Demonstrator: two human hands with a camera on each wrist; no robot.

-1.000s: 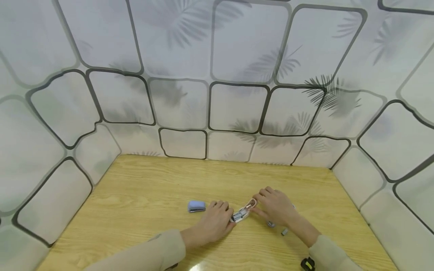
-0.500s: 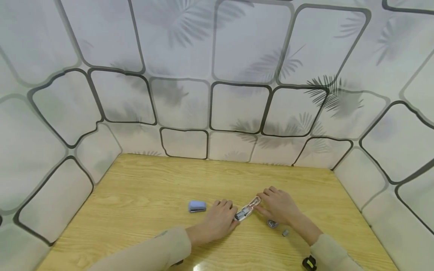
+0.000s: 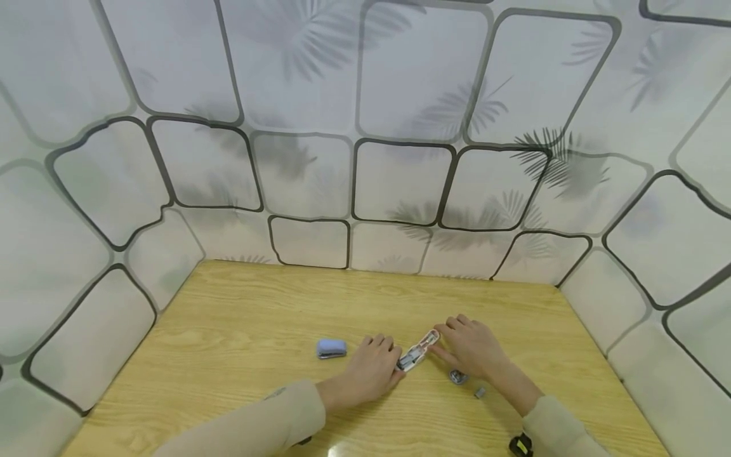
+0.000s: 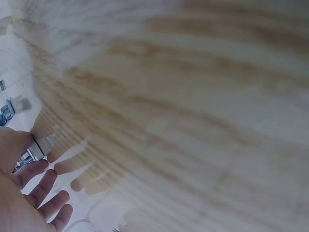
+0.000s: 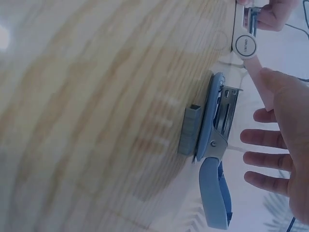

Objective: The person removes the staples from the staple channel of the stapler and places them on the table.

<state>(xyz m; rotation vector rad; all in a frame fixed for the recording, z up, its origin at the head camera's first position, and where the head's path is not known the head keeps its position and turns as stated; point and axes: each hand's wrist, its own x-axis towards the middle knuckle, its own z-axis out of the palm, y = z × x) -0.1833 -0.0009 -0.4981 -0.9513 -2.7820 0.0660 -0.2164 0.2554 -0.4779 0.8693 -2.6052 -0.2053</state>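
The wood-grained table [image 3: 251, 317] bears a blue stapler [image 3: 331, 348] at nine o'clock. Toward four lie an opened stapler [image 3: 458, 377], staple block [image 3: 480, 393] and black-and-yellow object [image 3: 520, 445].

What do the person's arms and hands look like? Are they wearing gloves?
No gloves: the left hand and right hand are bare. Both arms wear long, pale beige sleeves, the left sleeve and right sleeve ending around the wrists. The left one has a faint greyish mark, too blurry to make out.

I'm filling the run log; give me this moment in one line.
left hand: holds white stapler | right hand: pinches its other end | white stapler: open | lavender stapler: unheld, left of both hands
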